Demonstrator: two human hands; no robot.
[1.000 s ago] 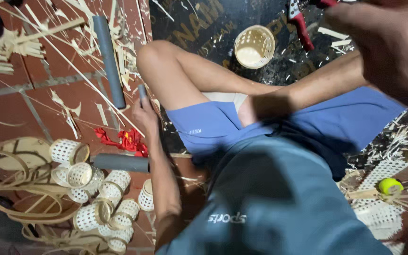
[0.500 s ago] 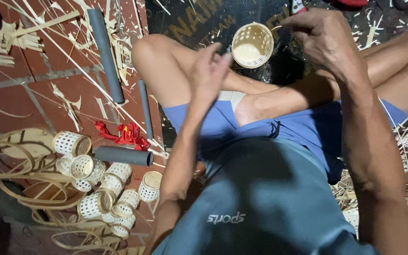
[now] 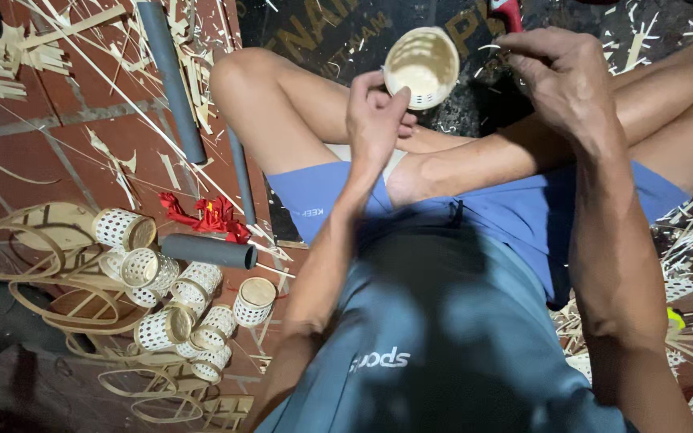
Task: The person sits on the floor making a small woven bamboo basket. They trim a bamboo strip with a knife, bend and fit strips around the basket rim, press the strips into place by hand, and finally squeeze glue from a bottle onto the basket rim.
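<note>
Both hands have closed in on the small woven basket (image 3: 421, 66) since half a second ago: left hand (image 3: 376, 120) clamped on its rim, right hand (image 3: 559, 76) pinching a thin strip just beside it.

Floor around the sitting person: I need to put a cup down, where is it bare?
Barest: red brick floor left of the long grey tube, with only thin shavings. Crowded: the pile of woven cups and bamboo hoops at lower left.

Head camera looks steeply down, close over the lap.
</note>
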